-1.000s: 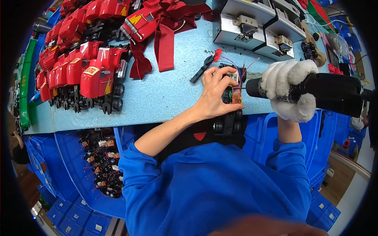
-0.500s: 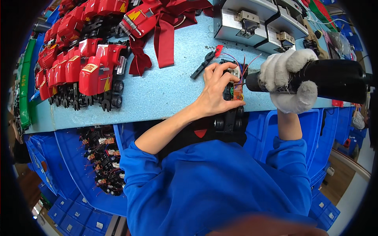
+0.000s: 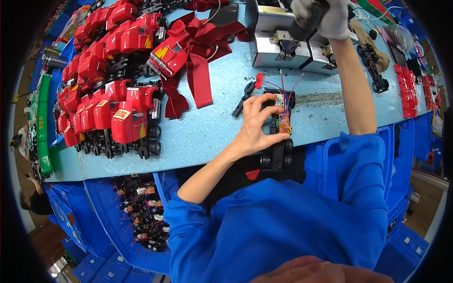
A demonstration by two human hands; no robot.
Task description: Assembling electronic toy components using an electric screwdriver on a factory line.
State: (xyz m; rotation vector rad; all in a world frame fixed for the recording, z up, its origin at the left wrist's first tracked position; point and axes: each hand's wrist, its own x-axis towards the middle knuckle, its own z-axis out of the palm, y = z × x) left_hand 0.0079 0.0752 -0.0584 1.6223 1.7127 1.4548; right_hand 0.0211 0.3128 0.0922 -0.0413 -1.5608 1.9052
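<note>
My left hand (image 3: 258, 123) grips a black toy truck chassis (image 3: 277, 159) at the table's near edge, thumb and fingers around a small orange-brown circuit board (image 3: 284, 126). Thin red and purple wires (image 3: 283, 89) stick up from it. Beside my fingers lies a black plastic part (image 3: 243, 100) with a red tip. My right hand (image 3: 335, 21), in a whitish glove, is wrapped round a black power screwdriver (image 3: 302, 29), partly cut off by the upper edge. The screwdriver points down at the metal fitting on a silver box-shaped machine (image 3: 269, 55).
Several red toy trucks (image 3: 127, 120) stand in rows at the left. Red straps (image 3: 199, 80) lie beside them. Another chassis (image 3: 375, 70) and red parts (image 3: 406, 92) are at the right. Below the table, a blue bin (image 3: 106, 214) holds wired assemblies (image 3: 146, 212).
My right hand has carried the screwdriver from beside the circuit board up and away to the silver machine. My left hand still holds the chassis. The view has shifted slightly.
</note>
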